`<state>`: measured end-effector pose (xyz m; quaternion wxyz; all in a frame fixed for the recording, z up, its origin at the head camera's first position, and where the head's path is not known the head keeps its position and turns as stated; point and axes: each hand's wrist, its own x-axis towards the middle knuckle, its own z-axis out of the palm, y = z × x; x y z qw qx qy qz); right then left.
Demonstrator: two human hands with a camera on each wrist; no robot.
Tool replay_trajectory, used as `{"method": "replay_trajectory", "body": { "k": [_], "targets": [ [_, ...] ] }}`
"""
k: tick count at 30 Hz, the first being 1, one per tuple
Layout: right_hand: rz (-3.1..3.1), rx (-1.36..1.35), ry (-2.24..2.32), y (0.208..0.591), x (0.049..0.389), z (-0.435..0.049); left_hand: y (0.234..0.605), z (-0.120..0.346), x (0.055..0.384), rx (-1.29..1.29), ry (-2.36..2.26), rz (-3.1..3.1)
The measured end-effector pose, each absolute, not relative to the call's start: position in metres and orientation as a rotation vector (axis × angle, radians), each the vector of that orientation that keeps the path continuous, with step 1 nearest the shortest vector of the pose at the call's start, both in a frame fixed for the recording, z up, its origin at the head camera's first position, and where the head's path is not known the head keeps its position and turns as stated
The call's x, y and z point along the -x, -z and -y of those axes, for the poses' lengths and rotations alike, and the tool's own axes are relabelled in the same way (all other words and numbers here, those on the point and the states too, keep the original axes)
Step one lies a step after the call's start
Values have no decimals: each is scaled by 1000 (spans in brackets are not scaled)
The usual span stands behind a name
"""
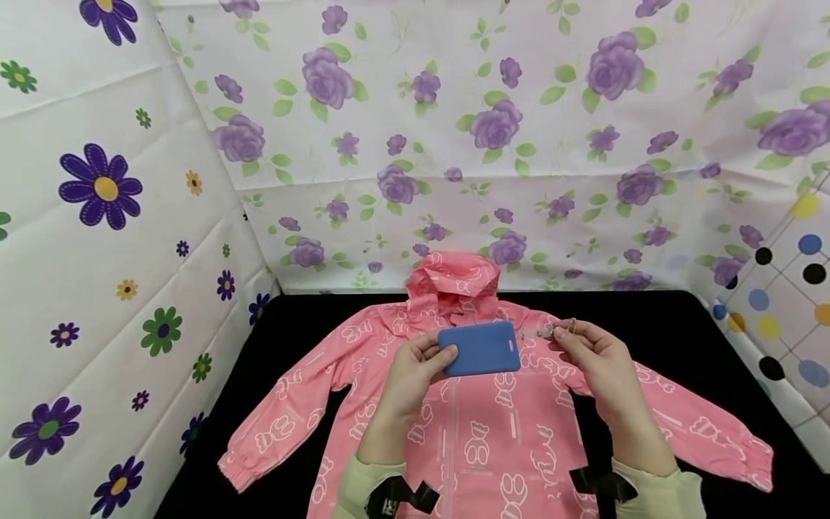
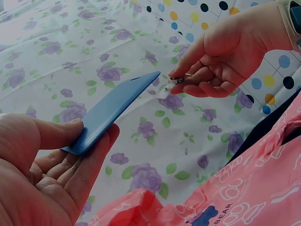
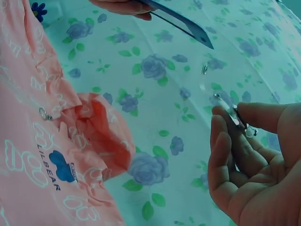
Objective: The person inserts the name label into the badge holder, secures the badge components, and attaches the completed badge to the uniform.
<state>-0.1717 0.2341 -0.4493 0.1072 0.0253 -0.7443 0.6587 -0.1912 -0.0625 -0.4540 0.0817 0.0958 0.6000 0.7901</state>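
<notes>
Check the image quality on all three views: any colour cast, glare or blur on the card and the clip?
Head view: even, bright lighting, natural colours, wide-angle bending at the edges; blue card sharp. Left wrist view: dimmer, bluish cast; left hand close and slightly soft, right hand clear. Right wrist view: strong teal cast; the clear clip is hard to make out, with small glints; pink jacket readable.

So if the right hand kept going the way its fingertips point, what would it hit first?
Probably the blue card holder: the right hand, pinching a clear strap clip, points left at its near edge, which the left hand holds. Depth is uncertain.
</notes>
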Motion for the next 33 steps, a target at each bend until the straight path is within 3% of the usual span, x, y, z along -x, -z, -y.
{"method": "replay_trajectory", "body": {
  "k": [7, 33],
  "targets": [
    [2177, -8, -1871, 445, 172, -231, 451, 60, 193, -302, -2376, -1802],
    [1980, -190, -2503, 448, 168, -211, 457, 60, 192, -280, -2355, -1805]
  ]
}}
